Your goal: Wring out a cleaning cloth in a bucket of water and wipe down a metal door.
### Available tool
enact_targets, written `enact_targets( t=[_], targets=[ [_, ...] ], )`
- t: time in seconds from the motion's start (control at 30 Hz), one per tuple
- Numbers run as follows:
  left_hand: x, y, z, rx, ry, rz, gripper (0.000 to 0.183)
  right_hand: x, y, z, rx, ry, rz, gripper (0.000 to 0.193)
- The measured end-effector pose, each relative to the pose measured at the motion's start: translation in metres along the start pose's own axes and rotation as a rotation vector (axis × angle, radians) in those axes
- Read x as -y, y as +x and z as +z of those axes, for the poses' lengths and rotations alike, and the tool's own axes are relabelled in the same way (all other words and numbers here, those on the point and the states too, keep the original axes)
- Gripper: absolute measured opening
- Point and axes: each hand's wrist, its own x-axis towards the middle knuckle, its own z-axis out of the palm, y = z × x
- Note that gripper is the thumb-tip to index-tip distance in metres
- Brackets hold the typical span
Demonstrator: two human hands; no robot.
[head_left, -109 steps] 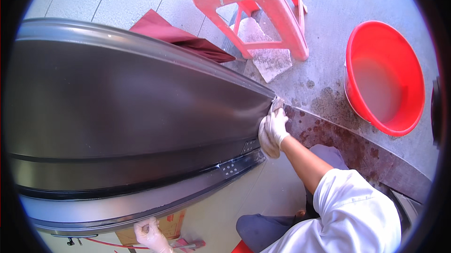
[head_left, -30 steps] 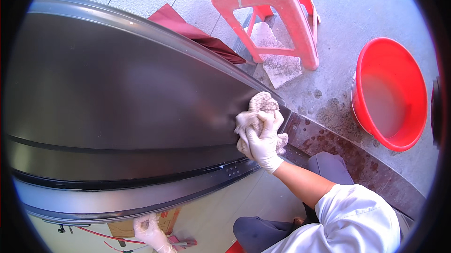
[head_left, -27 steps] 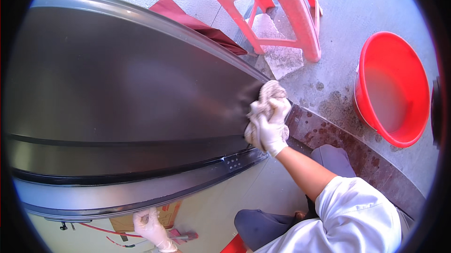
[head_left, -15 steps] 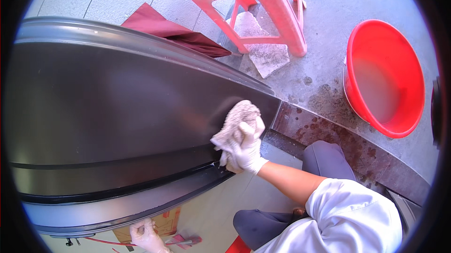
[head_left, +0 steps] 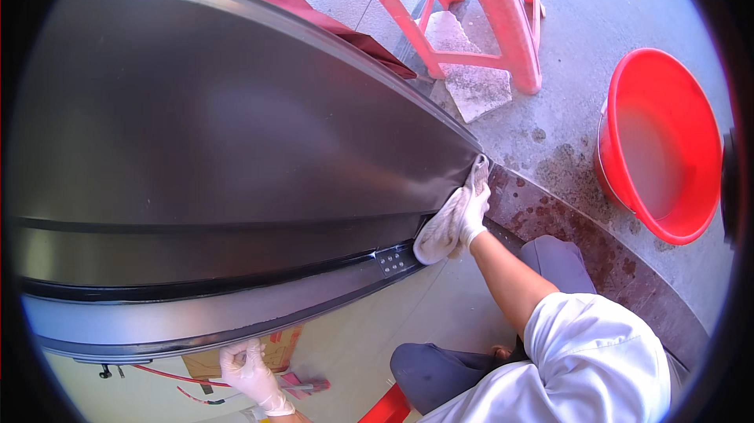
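A large dark brown metal door panel (head_left: 212,124) with a grey side edge fills the left and middle of the view. At its narrow-looking right end, my right hand (head_left: 474,215) is closed on a whitish cloth (head_left: 440,228), pressed over the door's end edge and corner. Beside the cloth, several small screws show in a dark plate (head_left: 391,260) on the side edge. My left hand (head_left: 250,372) is at the lower side edge of the door, its fingers curled together against it; what they hold, if anything, is hidden. Both hands wear thin white gloves.
A red bucket (head_left: 620,152) of cloudy water stands at the right. At the top are a pink plastic stool (head_left: 463,18), a broken stone slab (head_left: 475,91) and maroon fabric (head_left: 338,26). A wet dark sill (head_left: 581,234) crosses the floor. A cardboard box (head_left: 281,347) lies below the door.
My right hand has moved rightward with the cloth, from the door's face to its end edge, uncovering the screwed plate. My left hand stays at the side edge. The view has shifted slightly.
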Motion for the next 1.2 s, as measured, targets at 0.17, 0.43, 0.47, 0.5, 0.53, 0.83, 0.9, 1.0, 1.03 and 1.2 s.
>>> enact_targets(
  t=[0.17, 0.43, 0.47, 0.5, 0.53, 0.83, 0.9, 1.0, 1.03, 1.2],
  targets=[
    [-0.013, 0.002, 0.024, 0.042, -0.062, 0.036, 0.016, -0.151, 0.150, -0.007, 0.575, 0.639, 0.532, 0.068],
    [-0.007, -0.004, 0.010, 0.004, -0.090, 0.049, 0.015, -0.088, -0.002, 0.020, 0.562, 0.554, 0.470, 0.060],
    [-0.005, -0.004, 0.009, -0.007, -0.095, 0.038, 0.015, -0.056, -0.045, 0.027, 0.354, 0.451, 0.414, 0.062],
    [-0.004, -0.004, 0.009, -0.007, -0.111, 0.015, 0.016, -0.051, -0.071, 0.033, 0.357, 0.437, 0.407, 0.062],
    [-0.004, -0.004, 0.012, 0.004, -0.134, -0.006, 0.016, -0.048, -0.091, 0.033, 0.397, 0.046, -0.085, 0.058],
    [-0.006, 0.002, 0.010, 0.001, -0.103, 0.021, 0.018, 0.058, -0.254, -0.025, 1.037, -0.789, -1.015, 0.050],
    [-0.002, 0.004, 0.014, 0.001, -0.122, 0.043, 0.018, 0.042, -0.213, -0.027, 0.997, -0.855, -0.902, 0.053],
    [-0.005, 0.002, 0.015, -0.012, -0.151, 0.041, 0.018, -0.009, -0.155, -0.038, 0.902, -0.832, -0.999, 0.054],
    [-0.004, 0.001, 0.014, 0.002, -0.134, 0.068, 0.016, -0.013, -0.148, -0.039, 0.918, -0.827, -1.006, 0.054],
    [-0.001, 0.000, 0.010, 0.031, -0.042, 0.082, 0.015, 0.000, -0.173, -0.042, 0.808, -0.981, -0.625, 0.058]
  ],
)
